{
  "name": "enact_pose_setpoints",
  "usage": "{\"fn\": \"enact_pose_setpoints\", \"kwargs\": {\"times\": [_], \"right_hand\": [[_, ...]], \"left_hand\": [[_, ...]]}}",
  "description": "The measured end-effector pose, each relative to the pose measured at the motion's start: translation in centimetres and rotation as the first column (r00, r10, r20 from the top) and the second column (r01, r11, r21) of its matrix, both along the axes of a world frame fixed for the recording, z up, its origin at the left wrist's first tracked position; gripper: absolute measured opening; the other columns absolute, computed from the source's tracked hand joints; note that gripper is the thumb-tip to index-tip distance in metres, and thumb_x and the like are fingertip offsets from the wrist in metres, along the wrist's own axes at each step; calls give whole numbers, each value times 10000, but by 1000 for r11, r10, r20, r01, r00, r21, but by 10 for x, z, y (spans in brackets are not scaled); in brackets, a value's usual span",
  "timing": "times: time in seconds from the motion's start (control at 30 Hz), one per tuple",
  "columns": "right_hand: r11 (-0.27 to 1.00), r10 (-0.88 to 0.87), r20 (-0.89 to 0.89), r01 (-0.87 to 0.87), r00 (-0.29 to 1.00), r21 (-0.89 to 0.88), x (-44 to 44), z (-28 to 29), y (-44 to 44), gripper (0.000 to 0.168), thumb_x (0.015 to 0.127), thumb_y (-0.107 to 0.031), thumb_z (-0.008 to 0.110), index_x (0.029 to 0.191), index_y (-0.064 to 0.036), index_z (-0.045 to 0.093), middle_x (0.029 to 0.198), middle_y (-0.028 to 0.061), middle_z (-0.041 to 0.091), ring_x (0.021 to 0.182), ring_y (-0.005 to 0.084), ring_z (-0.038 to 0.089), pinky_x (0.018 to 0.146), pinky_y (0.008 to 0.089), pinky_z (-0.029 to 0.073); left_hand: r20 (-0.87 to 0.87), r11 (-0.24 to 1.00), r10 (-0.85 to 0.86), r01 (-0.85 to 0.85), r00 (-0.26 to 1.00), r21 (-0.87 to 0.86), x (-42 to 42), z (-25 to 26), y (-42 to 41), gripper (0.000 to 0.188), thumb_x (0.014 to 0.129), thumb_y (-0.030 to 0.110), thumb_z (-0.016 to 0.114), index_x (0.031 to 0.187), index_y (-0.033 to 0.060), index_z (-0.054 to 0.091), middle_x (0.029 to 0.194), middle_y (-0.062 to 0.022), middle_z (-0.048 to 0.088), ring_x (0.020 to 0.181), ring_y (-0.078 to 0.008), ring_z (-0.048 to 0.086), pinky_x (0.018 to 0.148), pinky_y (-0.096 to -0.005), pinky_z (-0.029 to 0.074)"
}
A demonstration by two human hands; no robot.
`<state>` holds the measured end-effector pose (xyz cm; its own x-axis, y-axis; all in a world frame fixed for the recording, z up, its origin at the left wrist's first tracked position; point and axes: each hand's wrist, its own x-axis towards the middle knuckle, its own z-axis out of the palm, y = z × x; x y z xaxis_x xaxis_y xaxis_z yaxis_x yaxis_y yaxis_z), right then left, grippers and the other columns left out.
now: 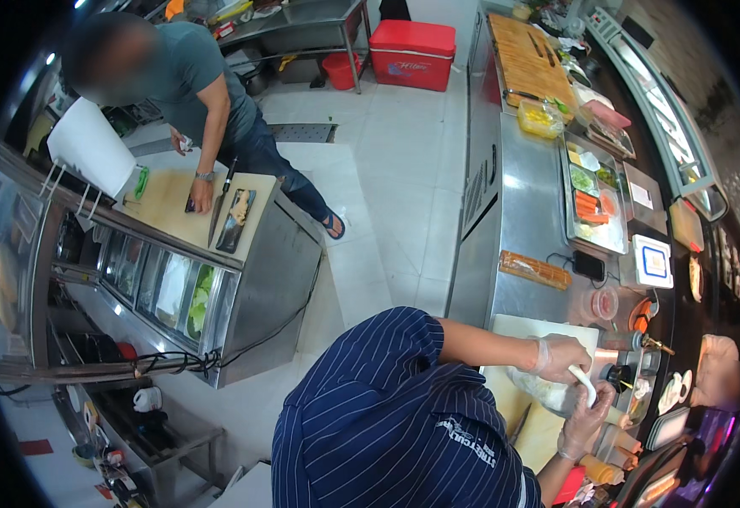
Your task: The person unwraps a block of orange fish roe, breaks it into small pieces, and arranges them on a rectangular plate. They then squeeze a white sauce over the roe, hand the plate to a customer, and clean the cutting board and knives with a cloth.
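My left hand [562, 359], in a clear plastic glove, holds one end of a slim, white, bent piece [583, 382]; I cannot tell what it is. My right hand [587, 419], also gloved, pinches its other end. Under the hands a clear plastic bag or wrap with pale contents [544, 388] lies on a cutting board [515, 326]. A knife [522, 423] rests on the board, nearer to my body.
Squeeze bottles [600, 470] stand right of my right hand. Beyond my left hand are a bamboo rolling mat [535, 270], a phone [588, 265] and a tray of cut vegetables [598, 244]. A co-worker [208, 95] stands at another counter with a knife [220, 206].
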<state>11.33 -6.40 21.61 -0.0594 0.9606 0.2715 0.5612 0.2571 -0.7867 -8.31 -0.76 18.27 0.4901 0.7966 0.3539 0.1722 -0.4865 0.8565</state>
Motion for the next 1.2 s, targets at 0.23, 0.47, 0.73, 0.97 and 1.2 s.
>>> {"fn": "enact_pose_setpoints", "kwargs": {"times": [0.23,0.47,0.73,0.97,1.2], "right_hand": [[942,-31,290,125,957,-310,3,58,-11,164,851,-108,729,935,13,655,846,87,635,816,160,584,746,323,481],[971,-73,52,83,996,-225,51,55,-13,320,824,-123,780,689,-8,513,747,85,579,705,169,535,666,339,445],[936,-216,109,238,970,-258,90,51,-34,458,827,-238,794,1142,-25,540,1098,168,635,1035,255,619,932,373,476],[881,-368,249,422,896,-214,129,-18,-8,401,858,-140,672,1244,-43,623,992,236,686,926,349,684,892,407,524],[665,504,335,-110,796,-739,-1,-198,-17,316,879,-281,594,1088,-59,679,1065,223,697,1046,409,652,952,488,499]], "left_hand": [[-273,971,-183,217,944,99,-8,-3,44,345,706,85,734,1048,88,682,1041,-136,674,1012,-362,641,882,-458,504],[-391,918,-327,387,860,85,9,92,89,217,758,170,783,942,87,705,917,-162,716,883,-347,693,789,-403,533],[-480,857,-349,481,805,184,63,97,132,426,836,363,784,1011,-18,708,932,-177,733,887,-319,712,823,-378,531],[-511,891,-291,423,809,163,94,33,141,332,898,299,715,1105,40,703,1022,-218,715,969,-378,690,864,-414,526],[-809,592,-488,557,-328,-583,-28,-116,114,590,918,452,609,1432,174,528,1384,-174,580,1264,-349,558,1084,-449,428]]}}
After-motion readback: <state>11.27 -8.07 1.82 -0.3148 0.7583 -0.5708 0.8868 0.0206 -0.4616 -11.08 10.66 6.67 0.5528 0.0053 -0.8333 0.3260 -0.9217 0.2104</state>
